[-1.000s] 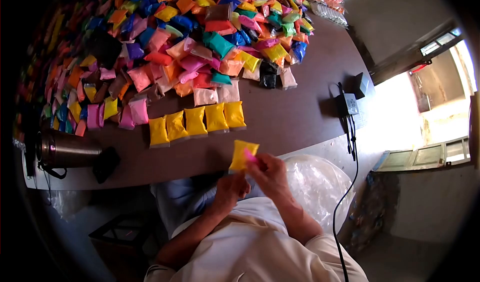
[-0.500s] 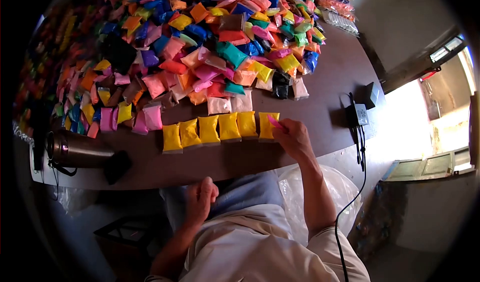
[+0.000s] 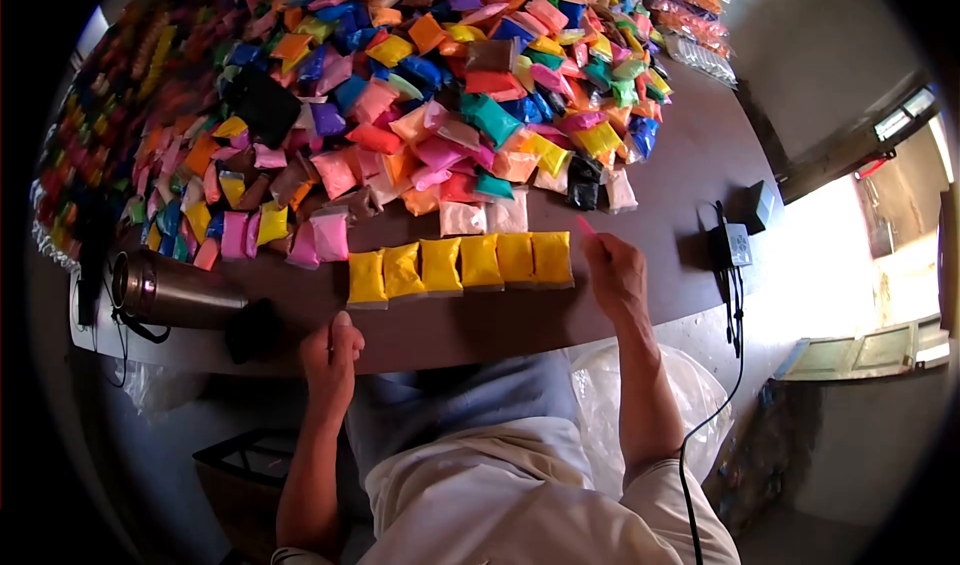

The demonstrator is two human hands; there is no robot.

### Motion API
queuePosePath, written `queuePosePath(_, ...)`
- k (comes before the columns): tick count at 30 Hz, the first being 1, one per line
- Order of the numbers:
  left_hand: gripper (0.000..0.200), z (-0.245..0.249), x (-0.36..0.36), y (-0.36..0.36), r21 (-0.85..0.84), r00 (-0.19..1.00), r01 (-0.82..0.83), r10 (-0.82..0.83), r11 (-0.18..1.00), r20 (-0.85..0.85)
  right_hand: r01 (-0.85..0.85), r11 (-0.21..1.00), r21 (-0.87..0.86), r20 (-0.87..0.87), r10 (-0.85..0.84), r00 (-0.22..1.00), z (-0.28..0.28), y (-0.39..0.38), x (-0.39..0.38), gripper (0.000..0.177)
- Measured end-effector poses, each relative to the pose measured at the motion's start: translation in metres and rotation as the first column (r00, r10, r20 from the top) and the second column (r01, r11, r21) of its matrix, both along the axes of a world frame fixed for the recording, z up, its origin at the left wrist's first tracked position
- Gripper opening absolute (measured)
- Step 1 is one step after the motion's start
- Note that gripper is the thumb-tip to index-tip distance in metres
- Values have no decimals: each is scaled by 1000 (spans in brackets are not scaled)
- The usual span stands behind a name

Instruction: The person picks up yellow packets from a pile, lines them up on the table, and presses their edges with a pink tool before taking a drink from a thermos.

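A row of several yellow packets (image 3: pixel 441 266) lies side by side along the near part of the table. Just right of the row's end is my right hand (image 3: pixel 615 273), its fingers pinched on a small flat pink piece (image 3: pixel 585 226) whose tip sticks out at the top. I cannot make out what kind of thing it is. My left hand (image 3: pixel 333 353) is closed in a loose fist at the table's front edge, below the row's left end. Nothing shows in its fingers.
A big heap of packets in many colours (image 3: pixel 430 150) covers the back of the table (image 3: pixel 690 165). A steel flask (image 3: pixel 175 290) lies at the left beside a dark object (image 3: pixel 255 330). A power adapter (image 3: pixel 735 245) with black cables sits at the right.
The rightmost yellow packet has closed up against the row. My right hand has come off it to the right, still with the pink piece. My left hand has moved left to the table edge.
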State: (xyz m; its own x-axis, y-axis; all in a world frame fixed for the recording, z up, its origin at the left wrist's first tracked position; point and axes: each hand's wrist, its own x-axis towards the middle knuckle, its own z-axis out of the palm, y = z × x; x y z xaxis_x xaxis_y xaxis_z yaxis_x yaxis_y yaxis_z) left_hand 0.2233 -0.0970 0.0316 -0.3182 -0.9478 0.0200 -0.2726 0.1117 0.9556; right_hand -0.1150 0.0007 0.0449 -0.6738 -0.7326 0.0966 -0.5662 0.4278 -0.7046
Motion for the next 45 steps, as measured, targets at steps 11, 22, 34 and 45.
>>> queuePosePath(11,26,-25,-39,22,-667,891,158,186,728,414,-604,777,-176,-372,516,772,10,-38,146,17)
queuePosePath(22,16,-32,-35,21,-692,926,161,135,704,353,-611,766,-200,-352,526,774,-4,-62,168,13)
queuePosePath(34,26,-30,-39,22,-729,911,147,196,668,364,-389,907,-162,-337,320,886,-13,-28,139,11)
queuePosePath(45,26,-26,-39,24,-730,903,151,207,667,376,-210,958,-195,-399,118,909,2,-11,82,9)
